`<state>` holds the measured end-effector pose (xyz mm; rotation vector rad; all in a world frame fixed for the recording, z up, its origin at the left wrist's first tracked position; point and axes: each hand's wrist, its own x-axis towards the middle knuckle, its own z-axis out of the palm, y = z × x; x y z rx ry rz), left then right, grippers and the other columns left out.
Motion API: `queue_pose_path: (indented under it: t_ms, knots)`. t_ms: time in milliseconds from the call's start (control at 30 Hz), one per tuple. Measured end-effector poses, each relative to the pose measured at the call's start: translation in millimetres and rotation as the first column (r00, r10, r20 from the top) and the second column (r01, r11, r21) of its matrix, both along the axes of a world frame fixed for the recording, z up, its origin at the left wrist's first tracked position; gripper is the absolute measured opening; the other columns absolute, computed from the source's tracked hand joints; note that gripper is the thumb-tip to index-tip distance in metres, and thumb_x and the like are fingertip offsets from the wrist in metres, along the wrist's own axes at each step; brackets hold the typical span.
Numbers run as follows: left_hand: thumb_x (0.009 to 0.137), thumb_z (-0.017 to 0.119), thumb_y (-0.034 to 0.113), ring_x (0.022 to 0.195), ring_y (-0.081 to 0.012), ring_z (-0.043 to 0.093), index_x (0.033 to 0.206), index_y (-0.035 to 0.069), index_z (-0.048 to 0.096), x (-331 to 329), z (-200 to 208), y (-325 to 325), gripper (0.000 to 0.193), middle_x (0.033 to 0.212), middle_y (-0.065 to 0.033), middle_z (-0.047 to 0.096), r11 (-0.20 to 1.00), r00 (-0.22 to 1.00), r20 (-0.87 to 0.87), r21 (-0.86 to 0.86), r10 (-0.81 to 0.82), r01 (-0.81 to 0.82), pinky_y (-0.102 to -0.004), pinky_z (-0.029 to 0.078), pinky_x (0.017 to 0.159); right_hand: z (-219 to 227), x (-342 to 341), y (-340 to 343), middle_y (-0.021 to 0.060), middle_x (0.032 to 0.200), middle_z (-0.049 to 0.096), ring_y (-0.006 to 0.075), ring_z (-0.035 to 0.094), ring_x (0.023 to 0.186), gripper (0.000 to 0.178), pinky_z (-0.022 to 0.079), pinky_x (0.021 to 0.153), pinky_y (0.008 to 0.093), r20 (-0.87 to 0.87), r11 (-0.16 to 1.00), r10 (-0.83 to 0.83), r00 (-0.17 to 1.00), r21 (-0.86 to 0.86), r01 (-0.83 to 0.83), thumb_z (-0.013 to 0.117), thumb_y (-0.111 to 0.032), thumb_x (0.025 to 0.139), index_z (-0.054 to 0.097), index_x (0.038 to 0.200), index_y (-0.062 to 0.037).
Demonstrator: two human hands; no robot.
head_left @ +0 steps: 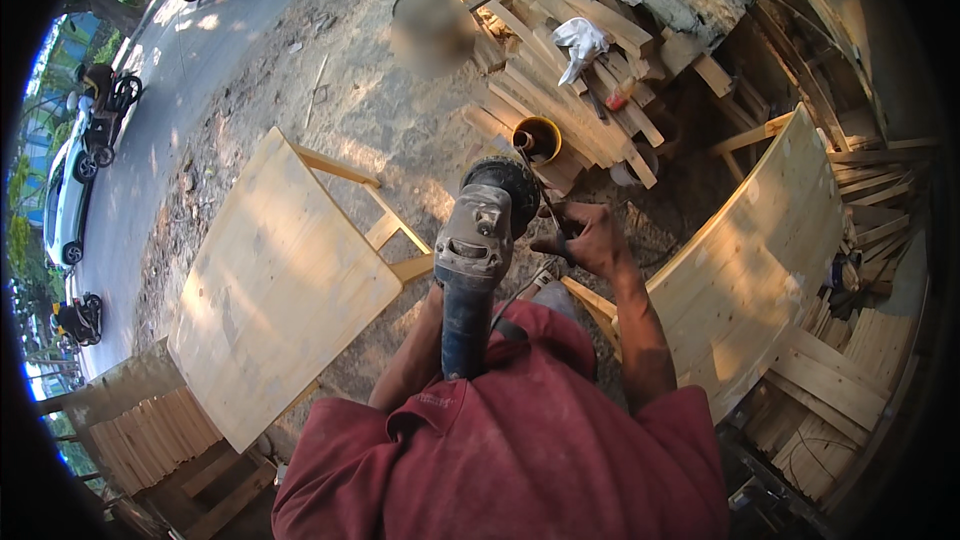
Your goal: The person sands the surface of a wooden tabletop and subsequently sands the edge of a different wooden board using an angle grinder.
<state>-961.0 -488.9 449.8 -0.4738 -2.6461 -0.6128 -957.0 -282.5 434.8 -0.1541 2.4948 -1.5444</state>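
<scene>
A dusty angle grinder with a dark blue body stands upright in the air before my chest, its round head uppermost. My left forearm runs up behind the grinder; the tool hides my left hand, and nothing else in view bears its weight. Beside the grinder's head, my right hand is closed round a thin dark tool whose kind I cannot make out. Its upper end reaches close to the head; whether they touch is unclear. A dark cord shows below, next to the grinder's body.
Pale wooden panels on legs stand at my left and right. Ahead, a yellow-rimmed bucket sits by a lumber pile bearing a white cloth. More boards lie far right. A road with motorbikes and a car runs along the left.
</scene>
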Motion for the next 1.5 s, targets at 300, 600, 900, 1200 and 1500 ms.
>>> queue_pose_path:
  t_ms: [300, 600, 900, 1200, 1500]
  knots:
    - [0.082, 0.059, 0.011, 0.092, -0.0345, 0.065, 0.103, 0.008, 0.064, 3.0, -0.3, 4.6, 0.022, 0.101, -0.0146, 0.066, 0.999, 0.994, -0.106, 0.035, -0.011, 0.015, -0.0444, 0.055, 0.077, 33.1, -6.9, 3.3, 0.0167, 0.113, 0.070, 0.0256, 0.067, 0.099, 0.073, 0.053, 0.089, 0.0379, 0.061, 0.989, 0.112, 0.992, 0.088, -0.117, 0.090, -0.045, 0.066, 0.066, 0.124, -0.0067]
    - [0.080, 0.059, 0.011, 0.091, -0.0347, 0.065, 0.103, 0.007, 0.063, -3.9, 6.3, 2.8, 0.023, 0.100, -0.0150, 0.065, 0.997, 0.996, 0.044, -0.008, -0.079, 0.080, -0.0442, 0.056, 0.077, 25.2, -3.9, 2.3, 0.0192, 0.108, 0.071, 0.0320, 0.069, 0.090, 0.080, 0.053, 0.083, 0.0419, -0.220, 0.982, 0.124, 0.968, 0.166, -0.088, 0.083, -0.056, 0.072, 0.063, 0.128, -0.0020]
    - [0.079, 0.060, 0.012, 0.096, -0.0343, 0.064, 0.109, 0.008, 0.062, -0.3, 11.1, 3.5, 0.031, 0.105, -0.0145, 0.065, 0.996, 0.989, 0.125, -0.033, -0.077, 0.082, -0.0437, 0.056, 0.081, 29.1, -2.5, 4.5, 0.0177, 0.102, 0.071, 0.0274, 0.068, 0.090, 0.071, 0.053, 0.081, 0.0388, -0.064, 0.993, 0.059, 0.996, 0.102, -0.052, 0.089, -0.050, 0.067, 0.070, 0.115, -0.0015]
    - [0.080, 0.061, 0.012, 0.096, -0.0338, 0.065, 0.111, 0.009, 0.064, 6.4, 6.4, 1.8, 0.032, 0.105, -0.0145, 0.066, 0.999, 0.999, 0.029, -0.025, -0.031, 0.032, -0.0442, 0.055, 0.081, 15.9, 4.2, 7.5, 0.0141, 0.091, 0.072, 0.0206, 0.069, 0.083, 0.069, 0.054, 0.075, 0.0358, 0.124, 0.996, 0.047, 0.991, 0.072, -0.056, 0.089, -0.049, 0.068, 0.071, 0.117, -0.0045]
    - [0.078, 0.061, 0.011, 0.097, -0.0357, 0.064, 0.110, 0.008, 0.063, 9.7, 6.9, -1.3, 0.032, 0.104, -0.0145, 0.066, 0.997, 0.997, -0.024, 0.022, -0.068, 0.068, -0.0452, 0.055, 0.082, 31.0, -3.7, -8.1, 0.0177, 0.103, 0.071, 0.0278, 0.068, 0.093, 0.076, 0.052, 0.085, 0.0382, -0.180, 0.996, 0.065, 0.981, 0.065, -0.055, 0.088, -0.052, 0.068, 0.067, 0.123, -0.0038]
